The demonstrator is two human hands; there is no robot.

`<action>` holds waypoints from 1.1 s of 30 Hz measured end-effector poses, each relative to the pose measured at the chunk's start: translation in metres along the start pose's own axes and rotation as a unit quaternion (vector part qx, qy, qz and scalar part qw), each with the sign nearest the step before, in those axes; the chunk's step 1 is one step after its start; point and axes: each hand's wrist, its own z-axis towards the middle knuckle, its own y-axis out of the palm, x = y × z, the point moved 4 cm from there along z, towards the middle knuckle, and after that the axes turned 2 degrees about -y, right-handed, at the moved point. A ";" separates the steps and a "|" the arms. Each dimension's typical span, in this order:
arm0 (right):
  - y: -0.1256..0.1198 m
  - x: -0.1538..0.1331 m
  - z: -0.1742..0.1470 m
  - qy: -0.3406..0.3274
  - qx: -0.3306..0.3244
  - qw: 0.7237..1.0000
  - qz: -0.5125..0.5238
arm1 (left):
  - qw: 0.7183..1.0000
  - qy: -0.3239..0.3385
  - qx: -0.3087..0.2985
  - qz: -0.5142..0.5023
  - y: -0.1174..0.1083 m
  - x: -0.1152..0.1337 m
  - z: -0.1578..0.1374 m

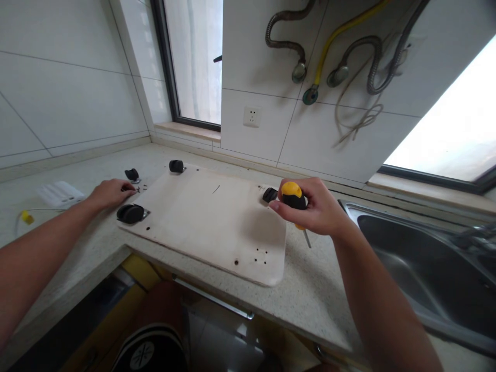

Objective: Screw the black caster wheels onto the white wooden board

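Note:
A pale wooden board point(209, 222) lies flat on the stone counter, with small screw holes near its front right corner. My right hand point(315, 209) grips a screwdriver with a yellow and black handle point(291, 195), its metal shaft pointing down past the board's right edge. A black caster wheel point(269, 195) sits at the board's far right corner, just beside that hand. My left hand point(110, 192) reaches to small dark screws point(136, 189) on the counter left of the board, fingers pinching at them. Another caster point(130, 213) sits at the board's left corner, just below that hand.
Two more black casters point(132, 174) point(176, 166) sit near the board's far left side. A white plastic bag point(60, 194) and a yellow plug point(26, 216) lie at far left. A steel sink point(426, 263) is at the right. The tiled wall carries hoses point(341, 57) and a socket point(252, 117).

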 end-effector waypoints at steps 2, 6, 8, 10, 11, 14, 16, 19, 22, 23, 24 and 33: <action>-0.003 0.000 0.000 0.019 0.033 0.999 0.002 | 0.999 -0.024 -0.003 0.032 -0.001 0.001 0.003; -0.016 0.002 -0.001 0.033 0.192 0.981 0.014 | 0.997 -0.024 0.026 0.067 -0.008 0.035 0.016; -0.023 0.006 -0.003 0.027 0.271 0.962 0.020 | 0.997 0.028 0.053 0.053 -0.009 0.079 0.015; -0.028 0.009 -0.005 0.024 0.328 0.944 0.015 | 0.996 0.069 0.064 0.011 -0.003 0.133 0.005; -0.031 0.011 -0.006 0.023 0.350 0.936 0.006 | 0.992 0.105 0.065 -0.016 0.003 0.163 -0.003; -0.037 0.012 -0.009 0.023 0.401 0.915 -0.036 | 0.967 0.234 0.027 -0.098 0.035 0.250 -0.031; -0.038 0.012 -0.010 0.025 0.409 0.911 -0.048 | 0.949 0.281 -0.006 -0.144 0.066 0.295 -0.044; -0.037 0.015 -0.009 0.039 0.389 0.920 -0.025 | 0.935 0.303 -0.059 -0.177 0.118 0.339 -0.050; -0.032 0.019 -0.007 0.052 0.357 0.933 0.009 | 0.938 0.265 -0.050 -0.216 0.155 0.356 -0.046; -0.030 0.019 -0.006 0.053 0.342 0.938 0.014 | 0.938 0.259 -0.047 -0.224 0.163 0.357 -0.045; -0.027 0.019 -0.005 0.053 0.325 0.944 0.014 | 0.938 0.258 -0.045 -0.229 0.168 0.357 -0.045; -0.013 0.011 -0.003 0.034 0.316 0.931 -0.177 | 0.931 0.281 -0.055 -0.227 0.163 0.334 -0.042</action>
